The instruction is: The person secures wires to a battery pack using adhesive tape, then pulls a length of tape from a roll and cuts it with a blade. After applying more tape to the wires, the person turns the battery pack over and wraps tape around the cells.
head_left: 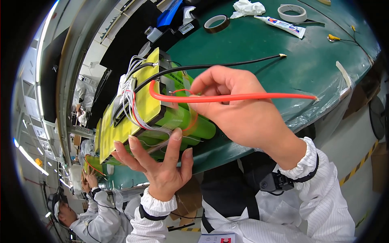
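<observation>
The battery pack (162, 117), an assembly of green cylindrical cells faced with yellow insulating sheet, rested at the near edge of the green work mat (259, 52), its long axis running from lower left to upper right. The left hand (162, 162) supported it from below and from the near side, fingers spread wide and pressed against the cells and the clear film over them. The right hand (239, 109) lay directly to the right of the pack, fingers curled narrowly at the cell ends, touching it; whether it pinched the thin red loop there could not be determined. The red lead (243, 97) left the pack top, passed across the right hand's knuckles and extended rightward, roughly horizontal, to a bare tip. The black lead (227, 64) ran above it, nearly parallel, angled up toward the right. Both hands were in contact with the pack; the right was nearer the lead roots. Tape rolls (291, 13), an adhesive tube (280, 25) and a crumpled wipe (248, 8) lay well apart at the far side.
</observation>
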Tool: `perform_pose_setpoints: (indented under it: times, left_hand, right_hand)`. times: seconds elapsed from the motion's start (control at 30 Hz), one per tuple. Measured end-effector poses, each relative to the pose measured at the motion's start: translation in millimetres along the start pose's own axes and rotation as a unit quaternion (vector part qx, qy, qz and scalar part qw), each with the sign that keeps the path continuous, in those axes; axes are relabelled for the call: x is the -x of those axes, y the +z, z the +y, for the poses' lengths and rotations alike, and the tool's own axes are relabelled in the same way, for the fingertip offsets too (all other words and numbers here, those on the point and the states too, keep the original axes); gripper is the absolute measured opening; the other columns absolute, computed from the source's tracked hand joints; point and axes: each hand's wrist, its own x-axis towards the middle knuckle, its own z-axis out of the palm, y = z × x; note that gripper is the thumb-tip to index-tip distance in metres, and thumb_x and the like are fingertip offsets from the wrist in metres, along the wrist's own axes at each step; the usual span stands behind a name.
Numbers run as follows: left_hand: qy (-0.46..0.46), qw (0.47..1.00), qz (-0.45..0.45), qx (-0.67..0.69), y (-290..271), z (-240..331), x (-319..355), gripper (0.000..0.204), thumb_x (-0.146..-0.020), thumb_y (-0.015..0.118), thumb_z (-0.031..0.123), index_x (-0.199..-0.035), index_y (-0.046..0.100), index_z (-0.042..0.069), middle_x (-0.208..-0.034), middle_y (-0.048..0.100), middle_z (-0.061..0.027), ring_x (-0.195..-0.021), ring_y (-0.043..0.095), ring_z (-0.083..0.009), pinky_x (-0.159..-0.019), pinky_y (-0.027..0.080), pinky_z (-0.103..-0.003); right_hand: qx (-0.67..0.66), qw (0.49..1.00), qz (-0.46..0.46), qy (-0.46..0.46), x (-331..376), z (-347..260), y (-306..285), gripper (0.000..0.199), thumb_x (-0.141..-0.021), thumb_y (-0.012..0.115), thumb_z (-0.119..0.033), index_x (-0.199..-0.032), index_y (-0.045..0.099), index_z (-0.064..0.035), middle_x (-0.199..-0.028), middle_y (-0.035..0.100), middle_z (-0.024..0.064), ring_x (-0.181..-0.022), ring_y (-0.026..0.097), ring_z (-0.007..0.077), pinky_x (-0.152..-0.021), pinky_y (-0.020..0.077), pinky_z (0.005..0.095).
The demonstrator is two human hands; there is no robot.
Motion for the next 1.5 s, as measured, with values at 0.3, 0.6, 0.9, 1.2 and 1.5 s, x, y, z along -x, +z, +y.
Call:
perform_pose_setpoints:
  times: [0.3, 0.6, 0.9, 1.2, 1.5]
  left_hand:
    - [-0.025, 0.997, 0.054, 0.051, -4, -6, 4, 0.043, -0.088, 0.062, 0.026, -0.129, 0.061, 0.013, -0.156, 0.014, -0.0309, -0.143, 0.01, -0.0542, -0.112, 0.014, -0.066]
    - [-0.016, 0.999, 0.009, 0.032, 0, 1, 2, 0.034, -0.082, 0.07, 0.019, -0.116, 0.074, 0.023, -0.159, 0.011, -0.0279, -0.145, 0.002, -0.0532, -0.114, 0.012, -0.063]
    - [0.009, 1.0, 0.027, 0.003, 0, 1, -1, 0.036, -0.08, 0.071, 0.017, -0.114, 0.074, 0.027, -0.158, 0.013, -0.0262, -0.144, 0.004, -0.054, -0.113, 0.013, -0.066]
    - [0.033, 0.998, 0.046, -0.023, 1, 0, -3, 0.036, -0.08, 0.071, 0.017, -0.115, 0.074, 0.027, -0.158, 0.014, -0.025, -0.143, 0.009, -0.0556, -0.111, 0.015, -0.069]
    - [0.035, 0.998, 0.05, -0.02, 6, 2, -2, 0.037, -0.082, 0.071, 0.019, -0.118, 0.07, 0.022, -0.157, 0.016, -0.026, -0.142, 0.009, -0.057, -0.11, 0.016, -0.071]
  right_hand:
    - [-0.044, 0.993, -0.05, 0.096, 12, -4, 7, 0.026, -0.08, 0.069, 0.001, -0.102, 0.057, 0.0034, -0.076, 0.064, 0.0012, -0.065, 0.056, 0.0033, -0.057, 0.0435, 0.0193]
    - [0.006, 0.997, -0.032, 0.066, 14, -3, 4, 0.033, -0.077, 0.068, 0.003, -0.106, 0.052, 0.0023, -0.075, 0.062, 0.0011, -0.064, 0.054, 0.0026, -0.056, 0.0428, 0.0186]
    - [-0.002, 0.999, -0.026, 0.036, 18, 6, 1, 0.021, -0.087, 0.069, -0.001, -0.106, 0.062, 0.0046, -0.079, 0.061, 0.0006, -0.071, 0.055, 0.005, -0.064, 0.0477, 0.0206]
    - [-0.111, 0.99, -0.04, 0.075, 13, 8, 1, 0.014, -0.091, 0.066, -0.008, -0.095, 0.064, 0.0054, -0.076, 0.066, 0.0045, -0.066, 0.057, 0.0064, -0.057, 0.0459, 0.0232]
    - [-0.027, 0.997, -0.008, 0.078, 6, 7, 6, 0.016, -0.09, 0.072, -0.011, -0.095, 0.066, 0.0026, -0.082, 0.067, 0.002, -0.073, 0.058, 0.0057, -0.064, 0.0476, 0.0217]
